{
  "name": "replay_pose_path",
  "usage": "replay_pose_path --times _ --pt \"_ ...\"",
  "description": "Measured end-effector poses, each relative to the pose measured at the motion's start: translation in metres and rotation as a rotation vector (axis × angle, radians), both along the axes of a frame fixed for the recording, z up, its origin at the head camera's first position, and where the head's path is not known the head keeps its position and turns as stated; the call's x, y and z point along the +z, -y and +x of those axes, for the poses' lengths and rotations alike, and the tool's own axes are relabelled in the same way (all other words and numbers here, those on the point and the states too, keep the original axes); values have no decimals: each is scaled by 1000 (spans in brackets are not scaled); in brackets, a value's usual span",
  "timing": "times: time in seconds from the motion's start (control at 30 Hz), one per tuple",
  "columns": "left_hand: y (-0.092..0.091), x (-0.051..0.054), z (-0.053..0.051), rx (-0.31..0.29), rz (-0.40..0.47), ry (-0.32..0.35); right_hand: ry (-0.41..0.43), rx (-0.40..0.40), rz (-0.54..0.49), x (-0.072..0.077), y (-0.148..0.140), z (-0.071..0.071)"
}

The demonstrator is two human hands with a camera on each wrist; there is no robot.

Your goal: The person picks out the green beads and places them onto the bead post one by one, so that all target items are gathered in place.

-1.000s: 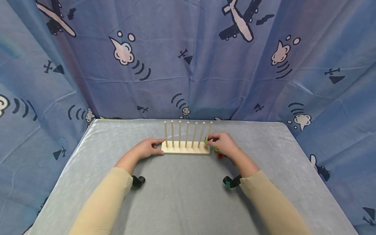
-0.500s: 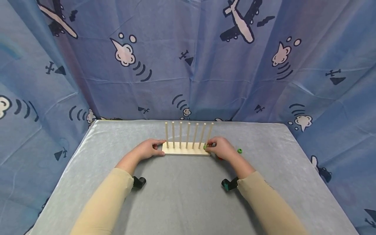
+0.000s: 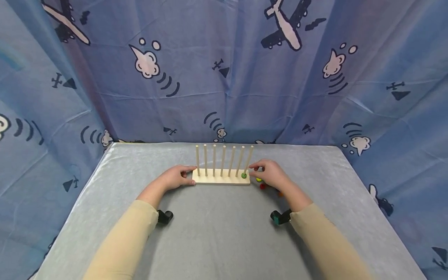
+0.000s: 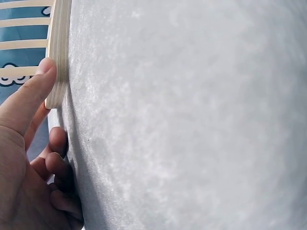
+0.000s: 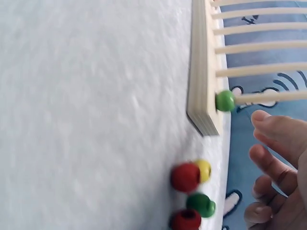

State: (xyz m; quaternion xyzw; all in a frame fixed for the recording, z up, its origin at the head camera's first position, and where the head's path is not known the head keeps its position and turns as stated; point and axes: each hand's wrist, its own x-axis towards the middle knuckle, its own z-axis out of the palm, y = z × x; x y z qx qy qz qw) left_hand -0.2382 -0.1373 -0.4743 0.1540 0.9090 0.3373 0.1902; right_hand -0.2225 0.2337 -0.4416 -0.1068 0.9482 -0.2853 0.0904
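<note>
A pale wooden peg board with a row of several upright pegs lies on the table. My left hand grips its left end, the thumb against the front edge and a finger behind. At the foot of the rightmost peg sits a green bead, touching the base. Just right of that peg, my right hand is spread with thumb and fingers apart, holding nothing. Under and beside it lie loose beads: a red bead, a yellow bead, a green bead and another red bead.
A grey-white cloth covers the table. An orange bead lies near the right wrist. Behind the table hangs a blue curtain with printed planes. Black wrist mounts are on both forearms.
The right hand lowered the green bead down the rightmost peg to the base, then let go and moved slightly right. The left hand stayed at the board's end.
</note>
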Motion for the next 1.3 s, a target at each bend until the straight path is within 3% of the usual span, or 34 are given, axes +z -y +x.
replay_pose_path --times 0.33,0.53,0.8,1.0,1.3 --pt "0 3 0 -2 -16 3 -37 2 28 18 -36 14" --pt "0 3 0 -7 -17 11 -58 20 56 22 -63 28" --pt "0 3 1 -7 -18 5 -63 30 52 15 -98 45" --pt "1 0 -1 0 -11 5 -45 48 60 6 -109 47" --pt "0 0 -1 9 -15 11 108 69 47 -8 -114 45"
